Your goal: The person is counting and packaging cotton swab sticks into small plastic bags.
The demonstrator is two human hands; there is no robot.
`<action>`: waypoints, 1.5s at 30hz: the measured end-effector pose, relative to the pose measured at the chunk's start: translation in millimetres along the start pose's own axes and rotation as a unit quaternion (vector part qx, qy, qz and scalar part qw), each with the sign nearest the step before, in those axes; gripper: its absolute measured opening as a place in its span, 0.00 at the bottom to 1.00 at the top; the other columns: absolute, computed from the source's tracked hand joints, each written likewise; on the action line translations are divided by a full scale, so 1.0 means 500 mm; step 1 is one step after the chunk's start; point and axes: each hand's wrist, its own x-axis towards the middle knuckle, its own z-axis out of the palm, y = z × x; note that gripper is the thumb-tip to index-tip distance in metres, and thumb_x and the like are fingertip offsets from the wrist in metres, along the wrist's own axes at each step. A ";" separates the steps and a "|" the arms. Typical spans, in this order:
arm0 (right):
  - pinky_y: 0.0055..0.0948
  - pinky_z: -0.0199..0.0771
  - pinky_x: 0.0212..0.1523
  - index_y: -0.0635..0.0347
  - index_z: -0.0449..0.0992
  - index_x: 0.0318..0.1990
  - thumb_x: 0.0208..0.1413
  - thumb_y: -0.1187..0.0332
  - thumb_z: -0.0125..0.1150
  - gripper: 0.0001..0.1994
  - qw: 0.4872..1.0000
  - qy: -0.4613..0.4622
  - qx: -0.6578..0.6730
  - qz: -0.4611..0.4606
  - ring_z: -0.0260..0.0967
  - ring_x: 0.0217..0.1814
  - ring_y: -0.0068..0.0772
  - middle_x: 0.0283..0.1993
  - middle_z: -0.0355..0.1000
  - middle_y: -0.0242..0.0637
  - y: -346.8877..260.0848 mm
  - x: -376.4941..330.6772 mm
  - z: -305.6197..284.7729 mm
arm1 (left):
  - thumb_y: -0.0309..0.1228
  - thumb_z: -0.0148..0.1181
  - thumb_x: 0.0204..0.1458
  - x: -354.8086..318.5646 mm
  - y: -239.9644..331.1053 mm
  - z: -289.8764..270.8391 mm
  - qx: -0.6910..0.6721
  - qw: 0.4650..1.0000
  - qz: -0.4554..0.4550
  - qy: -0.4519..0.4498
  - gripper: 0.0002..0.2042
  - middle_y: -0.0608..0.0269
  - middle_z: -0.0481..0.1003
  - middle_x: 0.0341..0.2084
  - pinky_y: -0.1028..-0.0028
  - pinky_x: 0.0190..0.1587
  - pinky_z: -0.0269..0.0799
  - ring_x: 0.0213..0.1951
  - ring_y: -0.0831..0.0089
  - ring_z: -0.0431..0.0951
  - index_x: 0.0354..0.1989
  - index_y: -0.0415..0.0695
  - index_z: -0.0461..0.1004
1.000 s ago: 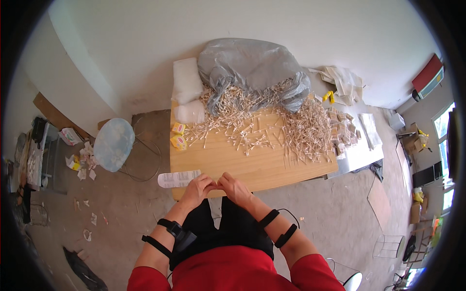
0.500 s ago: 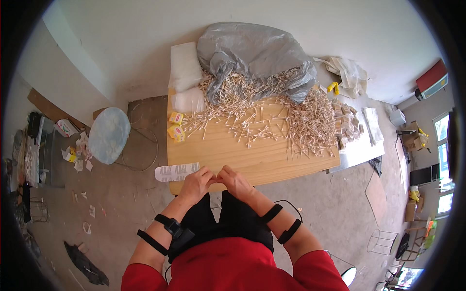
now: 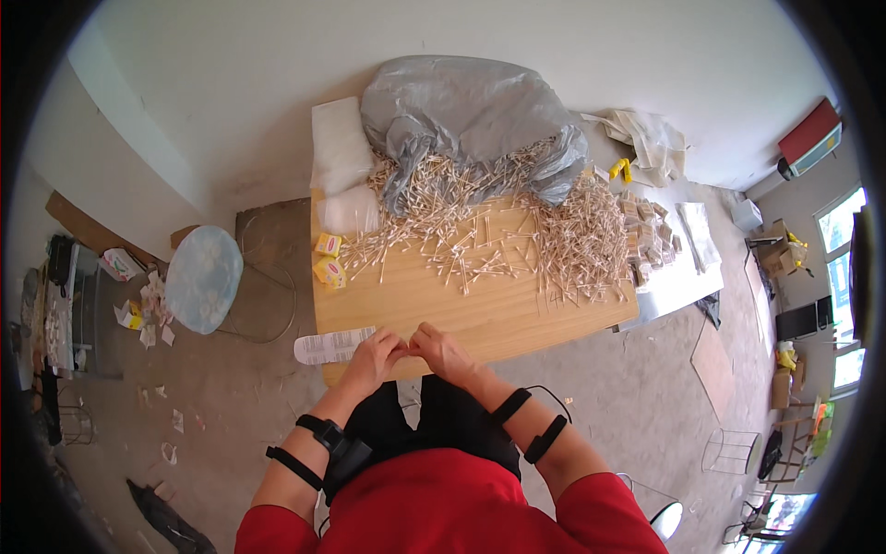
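Close together at the table's front edge, my left hand and my right hand meet at the fingertips, both with fingers pinched. A white printed paper strip with a rounded end runs out leftward from my left hand, which grips its other end. It juts past the left edge of the wooden table. Whatever lies between my right fingertips is too small and covered to make out. Beyond my hands, loose cotton swabs are scattered, with a denser heap on the right.
A grey plastic bag spills swabs at the back. Clear plastic packs and yellow boxes line the left side. Bundled swabs sit on a lighter surface at right. A pale blue stool stands left of the table.
The view has shifted a little, so the table sits slightly lower. My hands keep the same pinched pose with the paper strip.
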 end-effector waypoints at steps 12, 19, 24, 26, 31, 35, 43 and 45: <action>0.48 0.70 0.32 0.61 0.69 0.33 0.55 0.70 0.61 0.07 0.999 -0.030 -0.007 0.040 0.70 0.33 0.59 0.33 0.66 0.48 -0.033 -0.009 -0.012 | 0.25 0.64 0.49 -0.014 0.019 -0.011 -0.041 0.998 -0.033 -0.040 0.06 0.53 0.71 0.31 0.62 0.37 0.72 0.35 0.52 0.76 0.34 0.39 0.75; 0.48 0.71 0.32 0.61 0.68 0.34 0.55 0.72 0.58 0.05 0.999 -0.026 -0.005 0.022 0.70 0.34 0.59 0.34 0.66 0.48 -0.033 -0.002 -0.020 | 0.25 0.66 0.47 -0.006 0.022 -0.020 -0.070 0.996 -0.056 -0.015 0.05 0.53 0.72 0.28 0.62 0.35 0.71 0.33 0.52 0.76 0.32 0.39 0.78; 0.45 0.72 0.34 0.60 0.70 0.36 0.49 0.78 0.57 0.07 0.994 -0.018 -0.071 0.084 0.70 0.36 0.54 0.35 0.66 0.46 -0.042 -0.019 -0.002 | 0.26 0.65 0.48 -0.002 -0.001 0.002 -0.037 0.999 -0.033 -0.013 0.04 0.51 0.73 0.29 0.61 0.35 0.71 0.33 0.50 0.75 0.31 0.40 0.78; 0.44 0.74 0.35 0.58 0.71 0.40 0.50 0.75 0.56 0.09 0.986 -0.041 -0.105 0.123 0.71 0.38 0.53 0.38 0.66 0.46 -0.047 -0.017 0.009 | 0.27 0.65 0.49 -0.001 0.005 0.001 -0.021 0.999 -0.027 -0.005 0.05 0.50 0.73 0.29 0.60 0.36 0.72 0.34 0.49 0.75 0.32 0.39 0.78; 0.36 0.77 0.37 0.57 0.69 0.53 0.51 0.72 0.53 0.19 0.978 -0.049 -0.202 0.012 0.74 0.42 0.44 0.47 0.66 0.44 -0.051 -0.020 0.010 | 0.27 0.61 0.52 -0.009 0.002 0.010 0.048 0.998 0.034 0.020 0.05 0.50 0.73 0.31 0.57 0.35 0.72 0.34 0.46 0.75 0.35 0.42 0.75; 0.34 0.76 0.39 0.62 0.68 0.52 0.54 0.70 0.50 0.17 0.972 -0.053 -0.225 -0.039 0.72 0.42 0.44 0.43 0.63 0.43 -0.021 -0.043 0.059 | 0.32 0.61 0.56 -0.059 -0.072 0.048 0.100 0.994 0.047 0.024 0.11 0.50 0.74 0.39 0.57 0.41 0.74 0.38 0.51 0.76 0.44 0.42 0.74; 0.35 0.74 0.37 0.65 0.71 0.42 0.58 0.71 0.48 0.09 0.996 -0.012 -0.094 -0.007 0.73 0.38 0.44 0.47 0.68 0.49 0.021 -0.058 0.031 | 0.29 0.57 0.58 -0.024 -0.100 0.038 0.082 0.994 0.059 -0.035 0.12 0.44 0.74 0.44 0.58 0.48 0.72 0.47 0.55 0.76 0.50 0.41 0.73; 0.36 0.74 0.37 0.64 0.71 0.42 0.57 0.71 0.49 0.08 0.996 -0.002 -0.093 0.000 0.73 0.37 0.44 0.46 0.68 0.48 0.031 -0.057 0.020 | 0.31 0.55 0.60 -0.008 -0.053 0.017 0.027 0.993 -0.071 -0.090 0.11 0.42 0.73 0.43 0.56 0.47 0.70 0.47 0.44 0.73 0.47 0.39 0.73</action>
